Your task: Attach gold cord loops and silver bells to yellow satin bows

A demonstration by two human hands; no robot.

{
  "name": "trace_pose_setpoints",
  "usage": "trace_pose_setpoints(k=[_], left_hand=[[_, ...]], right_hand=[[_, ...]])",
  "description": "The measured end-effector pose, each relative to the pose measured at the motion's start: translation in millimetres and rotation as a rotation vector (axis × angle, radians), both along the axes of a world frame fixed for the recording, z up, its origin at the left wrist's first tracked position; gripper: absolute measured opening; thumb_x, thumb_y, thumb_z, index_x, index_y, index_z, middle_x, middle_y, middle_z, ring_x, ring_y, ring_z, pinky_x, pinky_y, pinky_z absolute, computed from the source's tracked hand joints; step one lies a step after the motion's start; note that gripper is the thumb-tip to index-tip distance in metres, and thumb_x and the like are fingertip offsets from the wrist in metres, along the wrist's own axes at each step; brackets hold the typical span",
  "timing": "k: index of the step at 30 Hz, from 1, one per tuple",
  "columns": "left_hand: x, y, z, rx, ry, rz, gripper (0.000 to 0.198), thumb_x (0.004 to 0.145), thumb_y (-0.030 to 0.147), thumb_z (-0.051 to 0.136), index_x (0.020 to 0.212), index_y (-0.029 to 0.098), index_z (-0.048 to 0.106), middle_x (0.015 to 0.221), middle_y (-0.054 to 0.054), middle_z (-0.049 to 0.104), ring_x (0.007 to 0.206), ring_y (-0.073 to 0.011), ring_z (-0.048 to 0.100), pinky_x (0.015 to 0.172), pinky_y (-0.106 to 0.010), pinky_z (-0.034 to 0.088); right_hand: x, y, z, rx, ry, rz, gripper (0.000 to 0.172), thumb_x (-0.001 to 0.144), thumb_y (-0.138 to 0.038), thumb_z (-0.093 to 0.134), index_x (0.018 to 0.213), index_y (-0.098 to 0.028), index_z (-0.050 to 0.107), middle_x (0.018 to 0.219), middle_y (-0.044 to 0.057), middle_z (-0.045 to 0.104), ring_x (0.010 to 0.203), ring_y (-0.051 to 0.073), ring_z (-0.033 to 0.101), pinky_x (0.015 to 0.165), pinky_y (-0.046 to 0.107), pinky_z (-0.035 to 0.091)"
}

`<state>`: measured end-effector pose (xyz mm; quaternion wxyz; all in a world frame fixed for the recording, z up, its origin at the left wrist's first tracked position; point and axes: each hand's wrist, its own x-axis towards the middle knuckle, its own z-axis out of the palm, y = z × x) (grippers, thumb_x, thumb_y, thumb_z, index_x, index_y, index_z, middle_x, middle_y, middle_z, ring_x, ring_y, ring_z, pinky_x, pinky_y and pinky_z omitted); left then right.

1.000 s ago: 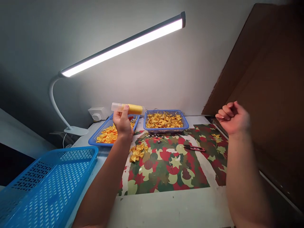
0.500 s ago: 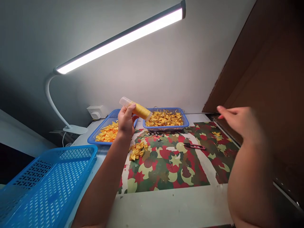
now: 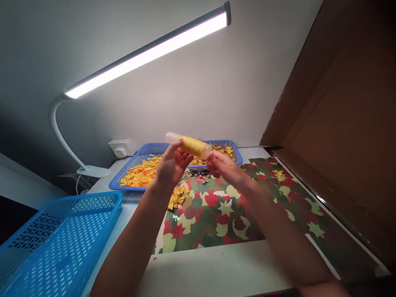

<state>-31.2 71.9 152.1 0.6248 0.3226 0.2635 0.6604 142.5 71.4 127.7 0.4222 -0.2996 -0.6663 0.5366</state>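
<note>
My left hand is closed around a spool of yellow thread, held tilted above the mat, its clear plastic tube end pointing up and left. At the spool's lower right end is my right hand, thumb and fingers pinched together; what they hold, if anything, is too small to make out. Below the hands lie small yellow ribbon bows and several silvery bells with gold-coloured strands. The thread snips are hidden behind my right arm.
Behind the hands stand a blue basket of bows with gold ties and another blue basket of yellow bows. A larger blue basket is at left, beside a lamp. Brown cardboard borders the patterned mat on the right.
My right hand has come in from the far right to the spool's end. The spool has shifted slightly right and down, still in my left hand. The view has turned a little.
</note>
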Motion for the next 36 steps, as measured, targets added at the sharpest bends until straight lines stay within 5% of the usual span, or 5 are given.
trace_pose_setpoints(k=[4,10,20,29,36], left_hand=[[-4,3,0.6,-0.006,0.02,-0.007,0.031,0.065,0.019,0.08,0.089,0.015,0.059,0.078,-0.002,0.067,0.064,-0.0112,0.066,0.055,-0.017,0.056],[-9,8,-1.3,-0.043,0.015,-0.041,0.035,0.067,0.024,0.082,0.092,0.016,0.059,0.083,-0.003,0.068,0.065,-0.0123,0.068,0.056,-0.018,0.057],[-22,26,-16.8,0.002,0.102,0.3,0.036,0.06,0.036,0.084,0.083,0.021,0.06,0.082,-0.003,0.066,0.072,-0.0151,0.065,0.05,-0.021,0.049],[-28,24,-7.5,-0.073,-0.112,0.538,0.025,0.068,0.033,0.073,0.083,0.021,0.058,0.072,0.004,0.057,0.055,-0.0057,0.049,0.045,-0.02,0.037],[-42,29,-4.7,-0.008,-0.174,0.664,0.025,0.074,0.032,0.065,0.075,0.019,0.044,0.064,0.006,0.045,0.063,-0.0053,0.049,0.05,-0.021,0.033]], right_hand=[[26,2,10.8,-0.093,0.14,-0.029,0.049,0.077,-0.058,0.065,0.062,-0.02,0.039,0.055,-0.008,0.027,0.044,0.005,0.018,0.041,0.021,0.014],[66,-1,29.0,-0.028,0.115,-0.226,0.043,0.08,-0.039,0.061,0.054,-0.02,0.033,0.05,-0.008,0.022,0.043,0.006,0.018,0.042,0.023,0.014],[108,-8,46.3,0.17,0.185,-0.401,0.05,0.075,-0.047,0.053,0.055,-0.021,0.015,0.047,-0.009,0.009,0.042,0.008,0.01,0.041,0.024,0.018],[149,-11,50.1,0.298,0.583,-0.669,0.046,0.069,-0.029,0.055,0.054,-0.019,0.013,0.047,-0.006,0.011,0.04,0.007,0.012,0.041,0.027,0.011],[167,-21,53.6,0.388,0.865,-0.77,0.037,0.083,-0.018,0.028,0.05,-0.018,0.013,0.048,-0.005,0.003,0.039,0.007,0.002,0.039,0.024,0.005]])
